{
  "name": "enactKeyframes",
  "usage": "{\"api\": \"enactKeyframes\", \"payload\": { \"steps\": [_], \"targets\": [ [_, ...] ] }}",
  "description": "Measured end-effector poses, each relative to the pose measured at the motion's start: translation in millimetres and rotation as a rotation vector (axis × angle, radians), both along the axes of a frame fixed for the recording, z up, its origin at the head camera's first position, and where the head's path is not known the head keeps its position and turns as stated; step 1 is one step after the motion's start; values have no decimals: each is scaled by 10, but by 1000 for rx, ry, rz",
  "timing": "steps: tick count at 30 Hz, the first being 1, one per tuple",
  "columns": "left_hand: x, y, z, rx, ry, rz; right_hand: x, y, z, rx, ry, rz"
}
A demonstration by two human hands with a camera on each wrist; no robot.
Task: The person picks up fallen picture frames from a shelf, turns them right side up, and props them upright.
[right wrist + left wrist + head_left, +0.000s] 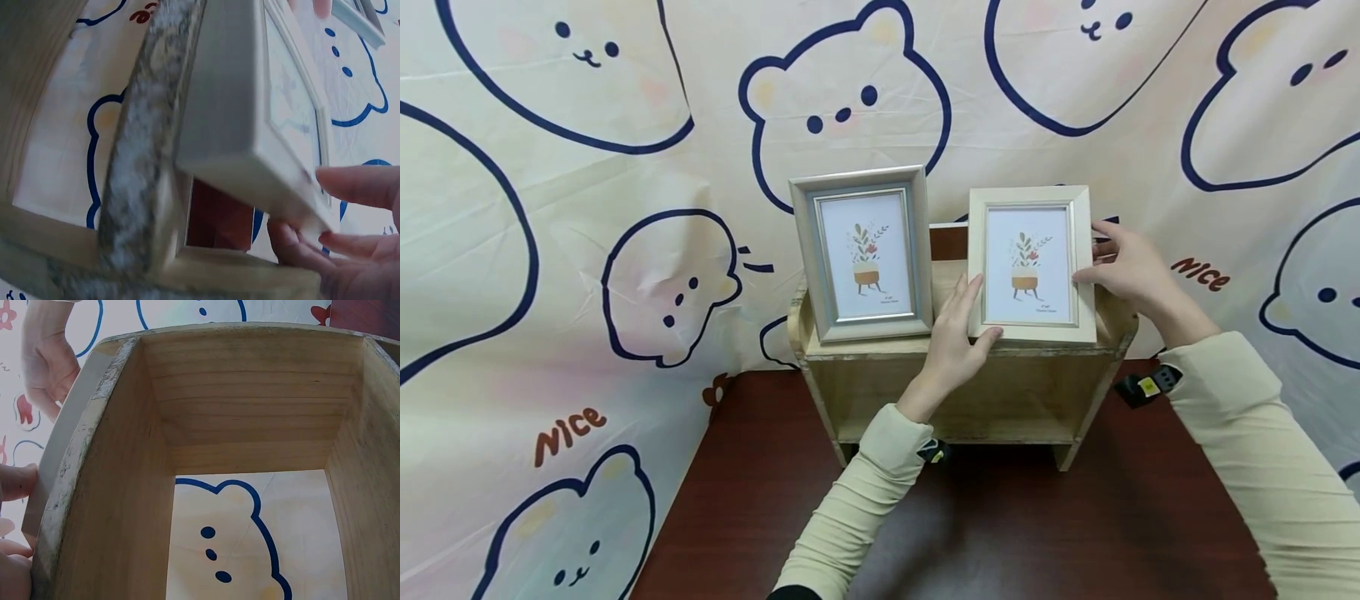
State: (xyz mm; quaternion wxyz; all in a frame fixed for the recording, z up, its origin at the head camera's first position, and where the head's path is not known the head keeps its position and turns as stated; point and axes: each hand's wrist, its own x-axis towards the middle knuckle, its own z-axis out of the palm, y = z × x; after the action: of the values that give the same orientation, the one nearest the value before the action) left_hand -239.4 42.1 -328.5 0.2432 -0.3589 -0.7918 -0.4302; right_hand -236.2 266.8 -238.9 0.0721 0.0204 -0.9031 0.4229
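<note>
A cream picture frame (1032, 333) with a plant print stands on top of a small wooden shelf (955, 408), at its right side. My right hand (1123, 267) holds the frame's right edge, thumb in front and fingers behind; the right wrist view shows that thumb (356, 181) at the frame's front. My left hand (953, 342) touches the frame's lower left corner with fairly straight fingers, the thumb along the bottom border. Left of it, a silver-grey picture frame (922, 250) with the same print leans back on the shelf, close to my left fingertips.
The shelf stands on a dark red-brown table (737, 517). Behind it hangs a pale cloth (700, 175) printed with blue bear outlines. Under the shelf's top is an open compartment (250, 400) with wooden walls. A brown-red piece (949, 243) shows between the two frames.
</note>
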Motion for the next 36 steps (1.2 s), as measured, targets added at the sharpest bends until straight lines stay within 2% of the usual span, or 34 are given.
{"api": "enactKeyframes", "payload": {
  "steps": [7,12,16,21,24,28,31,36],
  "targets": [
    [-9,3,-15,19,21,-5,-31,154,-2,35,0,52],
    [-21,0,-29,63,12,30,-9,200,-47,27,47,53],
    [-12,-7,-13,74,-44,50,18,212,-78,-3,110,68],
    [13,-29,39,63,-167,3,52,224,-92,-34,171,52],
    [12,-37,68,64,-210,-22,69,229,-92,-59,211,48],
    [-11,-31,81,62,-213,-21,78,224,-90,-89,249,66],
    [-25,-23,78,48,-201,7,71,219,-93,-103,269,73],
    [-56,1,63,13,-132,65,53,212,-98,-86,332,77]
  ]
}}
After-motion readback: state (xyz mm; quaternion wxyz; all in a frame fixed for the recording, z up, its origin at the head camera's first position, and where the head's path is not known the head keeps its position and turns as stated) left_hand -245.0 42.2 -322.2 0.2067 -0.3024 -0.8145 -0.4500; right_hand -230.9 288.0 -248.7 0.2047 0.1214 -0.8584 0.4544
